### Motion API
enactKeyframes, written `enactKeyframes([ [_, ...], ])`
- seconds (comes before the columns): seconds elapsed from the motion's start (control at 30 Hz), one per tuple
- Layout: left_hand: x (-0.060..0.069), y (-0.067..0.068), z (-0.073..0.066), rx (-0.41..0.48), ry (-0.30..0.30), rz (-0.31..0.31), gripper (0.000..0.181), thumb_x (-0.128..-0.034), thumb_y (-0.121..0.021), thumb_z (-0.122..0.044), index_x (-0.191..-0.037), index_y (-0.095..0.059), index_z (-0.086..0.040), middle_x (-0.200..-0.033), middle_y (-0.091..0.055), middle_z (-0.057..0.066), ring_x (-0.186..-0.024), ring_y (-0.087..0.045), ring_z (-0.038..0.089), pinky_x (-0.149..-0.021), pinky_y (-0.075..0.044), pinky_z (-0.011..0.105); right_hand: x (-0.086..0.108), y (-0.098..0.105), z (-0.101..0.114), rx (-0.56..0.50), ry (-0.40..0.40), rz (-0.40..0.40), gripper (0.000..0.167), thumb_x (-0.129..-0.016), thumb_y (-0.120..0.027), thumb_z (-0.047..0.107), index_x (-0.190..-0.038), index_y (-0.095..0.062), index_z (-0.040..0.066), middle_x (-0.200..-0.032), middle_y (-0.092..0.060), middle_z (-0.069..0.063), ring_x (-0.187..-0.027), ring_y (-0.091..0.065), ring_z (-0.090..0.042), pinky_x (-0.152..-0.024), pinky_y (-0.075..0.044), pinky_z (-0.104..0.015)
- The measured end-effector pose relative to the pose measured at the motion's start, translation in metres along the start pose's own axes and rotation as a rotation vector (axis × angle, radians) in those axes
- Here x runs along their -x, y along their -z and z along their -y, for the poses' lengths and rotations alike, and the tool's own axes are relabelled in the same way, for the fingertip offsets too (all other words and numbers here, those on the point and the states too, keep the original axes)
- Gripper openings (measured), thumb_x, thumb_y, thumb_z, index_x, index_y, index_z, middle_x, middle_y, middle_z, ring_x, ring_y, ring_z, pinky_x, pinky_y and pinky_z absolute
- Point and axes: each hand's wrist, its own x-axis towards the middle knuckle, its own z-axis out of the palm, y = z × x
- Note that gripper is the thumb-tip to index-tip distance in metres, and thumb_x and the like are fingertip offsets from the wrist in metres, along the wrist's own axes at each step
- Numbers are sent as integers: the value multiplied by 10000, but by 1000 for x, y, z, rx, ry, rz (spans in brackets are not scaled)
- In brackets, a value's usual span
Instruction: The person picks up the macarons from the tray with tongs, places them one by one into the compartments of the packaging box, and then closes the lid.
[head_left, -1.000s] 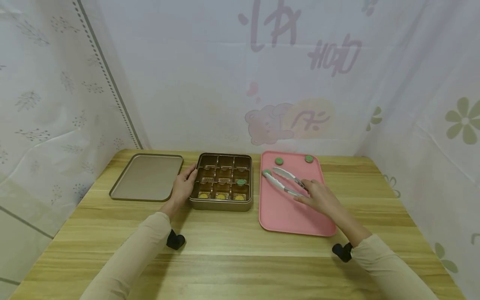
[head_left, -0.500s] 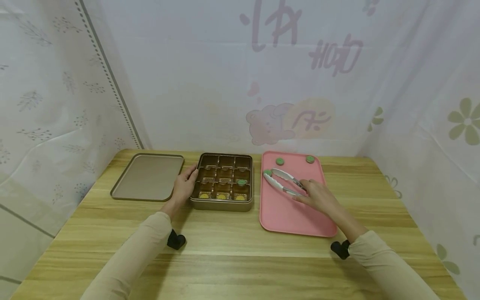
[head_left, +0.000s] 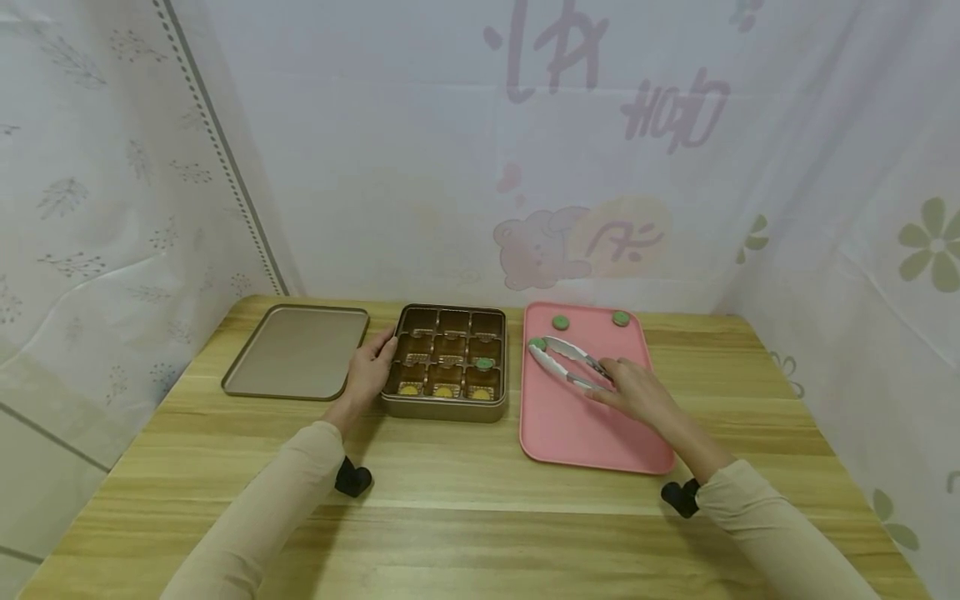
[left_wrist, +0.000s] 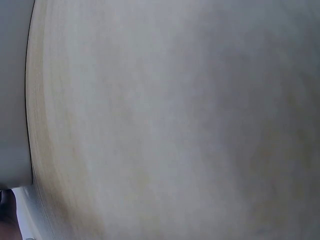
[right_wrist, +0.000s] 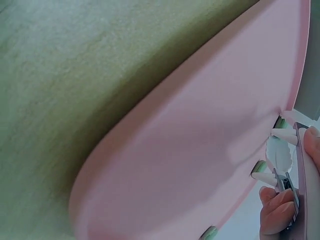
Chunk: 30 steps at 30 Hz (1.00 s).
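My right hand (head_left: 637, 392) holds a pair of tongs (head_left: 558, 368) over the pink tray (head_left: 577, 429). A green round cookie (head_left: 537, 343) sits between the tongs' tips, at the tray's left edge. My left hand (head_left: 369, 371) rests against the left side of a gold tin (head_left: 442, 408), its fingers fairly straight at the rim. Inside the tin is a divided insert: yellow round pieces (head_left: 443, 392) lie in the front row, and one green cookie (head_left: 483, 364) is in the middle row at right. In the left wrist view only a dark bit of fingertip (left_wrist: 7, 220) shows beside the tin.
Two more green cookies lie at the tray's far end, one cookie (head_left: 560, 322) left of the other cookie (head_left: 621, 318). Left of the tin, a flat gold lid (head_left: 296, 354) lies on the wooden table (head_left: 450, 508). A printed curtain (head_left: 375, 167) hangs behind the table.
The tongs' tips have shifted slightly and come closer together around the green cookie at the tray's left edge. My left hand and the tin stay in place.
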Motion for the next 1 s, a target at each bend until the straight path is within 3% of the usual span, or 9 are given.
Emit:
enactKeyframes([
  [0.47, 0, 0, -1, -5, 5, -5, 495, -1027, -384, -286, -1477, -315, -90, -1520, -305, 80, -1405, -264, 268, -1130, -274, 418, -3, 8, 2, -51, 22, -19, 301, -825, -738, 248, -824, -528, 32, -632, -349, 5, -558, -309, -117, -495, -240, -236],
  [0.83, 0, -1, -1, 12, 2, -1, 490, -1030, -380, -266, -1478, -309, -82, -1525, -294, 86, -1411, -250, 264, -1132, -269, 418, -15, 14, 44, -40, 92, -25, 312, -796, -761, 280, -849, -536, 70, -670, -455, -29, -599, -379, -143, -528, -306, -260],
  [1.0, 1, -1, -1, 9, 5, -9, 482, -1030, -382, -259, -1475, -319, -84, -1519, -305, 88, -1406, -262, 265, -1128, -276, 417, -23, 11, 66, -28, 107, 10, 361, -803, -750, 324, -990, -596, 57, -784, -577, -72, -666, -467, -162, -572, -398, -287],
])
